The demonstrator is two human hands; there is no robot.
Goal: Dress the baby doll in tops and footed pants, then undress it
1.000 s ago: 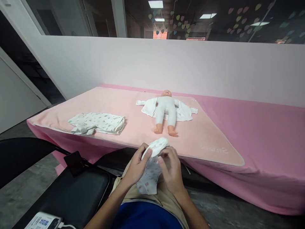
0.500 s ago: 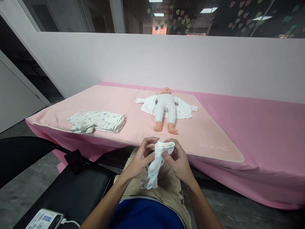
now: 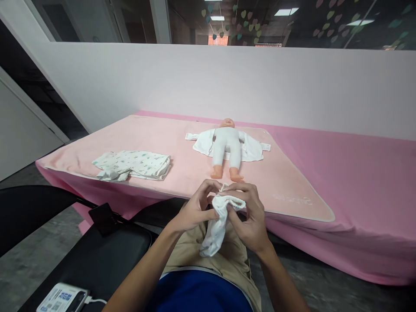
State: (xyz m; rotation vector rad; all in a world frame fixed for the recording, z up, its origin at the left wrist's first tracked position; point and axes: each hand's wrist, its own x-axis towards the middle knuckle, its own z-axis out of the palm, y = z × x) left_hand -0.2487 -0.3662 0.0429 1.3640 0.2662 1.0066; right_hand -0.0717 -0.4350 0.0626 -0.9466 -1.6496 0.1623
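Note:
My left hand and my right hand both grip a small white baby garment with an elastic opening, holding it above my lap in front of the table edge. The fabric is bunched at the top between my fingers and hangs down below them. A baby doll lies on its back on an open white garment farther back on the pink mat, feet toward me.
A folded printed baby garment lies on the mat's left part. The pink-covered table runs along a white wall. A black chair stands at my left with a phone on a cable and a dark device.
My hands have risen slightly and gathered more of the garment at its opening; the hanging part now looks twisted and shorter.

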